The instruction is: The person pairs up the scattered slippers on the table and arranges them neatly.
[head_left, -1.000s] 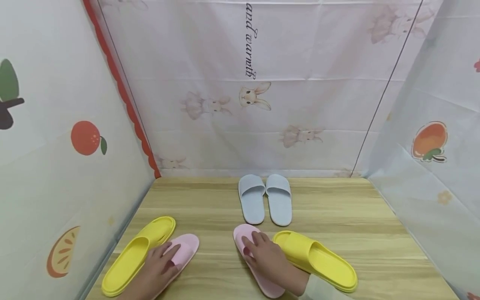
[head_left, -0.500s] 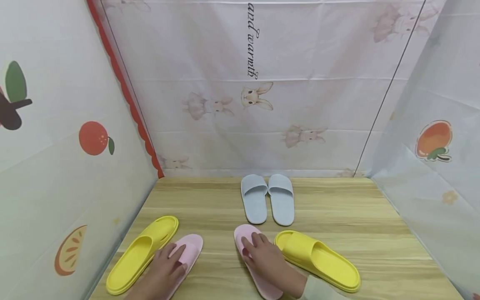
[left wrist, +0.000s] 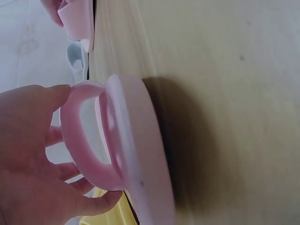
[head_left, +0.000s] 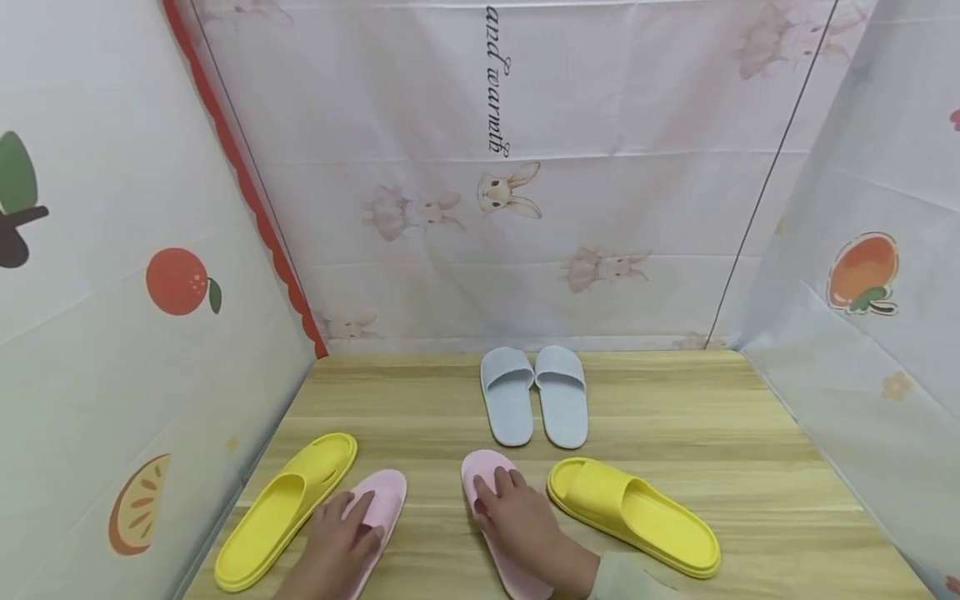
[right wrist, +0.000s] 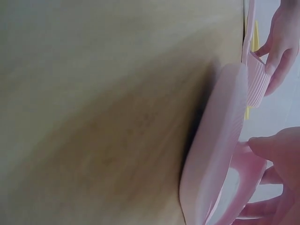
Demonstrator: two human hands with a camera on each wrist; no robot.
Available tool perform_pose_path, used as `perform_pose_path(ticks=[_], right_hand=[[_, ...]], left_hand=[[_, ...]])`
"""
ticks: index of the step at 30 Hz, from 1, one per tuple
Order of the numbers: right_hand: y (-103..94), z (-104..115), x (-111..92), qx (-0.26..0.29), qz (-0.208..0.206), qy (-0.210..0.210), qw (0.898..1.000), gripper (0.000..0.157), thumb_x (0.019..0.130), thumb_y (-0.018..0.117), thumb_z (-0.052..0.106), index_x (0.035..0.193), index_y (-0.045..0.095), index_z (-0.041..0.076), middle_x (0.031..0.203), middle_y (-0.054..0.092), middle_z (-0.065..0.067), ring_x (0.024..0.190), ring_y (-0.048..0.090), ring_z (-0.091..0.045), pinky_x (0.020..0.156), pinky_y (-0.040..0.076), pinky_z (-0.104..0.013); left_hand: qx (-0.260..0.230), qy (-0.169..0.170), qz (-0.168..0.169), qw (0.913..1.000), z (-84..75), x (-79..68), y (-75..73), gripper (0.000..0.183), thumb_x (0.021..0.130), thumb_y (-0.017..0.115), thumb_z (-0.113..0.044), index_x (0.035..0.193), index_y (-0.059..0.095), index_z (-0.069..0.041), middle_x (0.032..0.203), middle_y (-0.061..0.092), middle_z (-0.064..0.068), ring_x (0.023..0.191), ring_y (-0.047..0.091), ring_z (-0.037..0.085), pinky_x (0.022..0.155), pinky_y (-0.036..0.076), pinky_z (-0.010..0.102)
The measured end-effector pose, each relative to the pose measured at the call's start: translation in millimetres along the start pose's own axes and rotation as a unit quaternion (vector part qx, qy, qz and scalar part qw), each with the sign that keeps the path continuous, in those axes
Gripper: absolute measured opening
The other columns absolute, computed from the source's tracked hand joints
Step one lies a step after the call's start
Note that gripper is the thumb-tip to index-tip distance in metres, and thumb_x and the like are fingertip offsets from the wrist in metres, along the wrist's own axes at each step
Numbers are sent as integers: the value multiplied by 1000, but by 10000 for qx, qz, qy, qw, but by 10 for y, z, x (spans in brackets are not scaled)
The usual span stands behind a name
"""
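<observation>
Spanning the strap of a pink slipper (head_left: 388, 490), my left hand (head_left: 330, 537) holds it by the strap's sides. In the left wrist view the thumb is at one edge of that strap (left wrist: 77, 136) and the little finger at the other. My right hand (head_left: 519, 521) likewise grips the strap of the other pink slipper (head_left: 482, 463). The right wrist view shows the thumb against that strap (right wrist: 251, 164), with fingers behind it. Both pink slippers lie close over the wooden surface, toes angled toward each other. The palms hide much of the insoles.
A yellow slipper (head_left: 255, 533) lies left of my left hand, another yellow slipper (head_left: 667, 525) right of my right hand. Two light grey slippers (head_left: 510, 412) stand side by side near the back. Printed cloth walls (head_left: 450, 300) enclose the wood-grain surface (head_left: 675, 408).
The right pink slipper has slid slightly left with my right hand, away from the yellow one. The left pink slipper has edged slightly right. The head view has shifted a little.
</observation>
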State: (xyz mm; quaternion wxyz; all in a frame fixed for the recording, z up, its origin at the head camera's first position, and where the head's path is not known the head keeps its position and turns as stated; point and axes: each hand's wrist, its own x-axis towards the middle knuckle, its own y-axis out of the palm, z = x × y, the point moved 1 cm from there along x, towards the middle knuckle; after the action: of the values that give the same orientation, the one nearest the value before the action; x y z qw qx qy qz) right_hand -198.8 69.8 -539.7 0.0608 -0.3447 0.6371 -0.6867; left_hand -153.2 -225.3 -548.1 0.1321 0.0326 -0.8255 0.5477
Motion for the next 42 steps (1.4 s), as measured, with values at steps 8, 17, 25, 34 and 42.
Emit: perform_pose_path(ticks=[8, 17, 25, 34, 42], right_hand=[[21, 126, -1, -135, -184, 118, 9997, 45, 92, 69, 46, 129, 67, 21, 98, 59, -7, 82, 55, -20, 41, 37, -27], [38, 221, 66, -62, -82, 360, 9993, 42, 93, 67, 45, 129, 67, 22, 96, 56, -6, 82, 54, -20, 41, 34, -27], [77, 312, 100, -15, -98, 499, 9987, 43, 91, 70, 45, 126, 67, 22, 92, 56, -6, 78, 53, -20, 41, 34, -29], [69, 404, 137, -178, -491, 419, 9978, 41, 88, 73, 46, 120, 69, 21, 86, 54, -6, 72, 50, -19, 38, 32, -29], [60, 476, 158, -308, -690, 527, 9958, 37, 88, 73, 43, 118, 70, 21, 83, 53, -5, 68, 49, -18, 38, 32, -29]], left_hand=[[-86, -393, 223, 9989, -84, -9, 25, 56, 94, 68, -30, 142, 55, -3, 137, 47, 33, 122, 41, 50, 95, 41, 66], [-145, -834, 262, 9961, -239, 55, 56, 59, 96, 66, -31, 144, 51, 0, 139, 44, 35, 124, 38, 52, 97, 41, 66], [-164, -1222, 436, 9914, -336, 66, 110, 64, 98, 63, -36, 149, 46, -2, 141, 42, 34, 129, 35, 51, 98, 39, 69], [-268, -1342, 380, 9899, -411, 78, 144, 66, 96, 64, -39, 150, 46, -4, 142, 42, 31, 130, 35, 48, 102, 37, 68], [-282, -1303, 249, 9908, -505, 94, 190, 66, 96, 65, -42, 149, 48, -5, 141, 44, 31, 131, 38, 48, 99, 39, 69]])
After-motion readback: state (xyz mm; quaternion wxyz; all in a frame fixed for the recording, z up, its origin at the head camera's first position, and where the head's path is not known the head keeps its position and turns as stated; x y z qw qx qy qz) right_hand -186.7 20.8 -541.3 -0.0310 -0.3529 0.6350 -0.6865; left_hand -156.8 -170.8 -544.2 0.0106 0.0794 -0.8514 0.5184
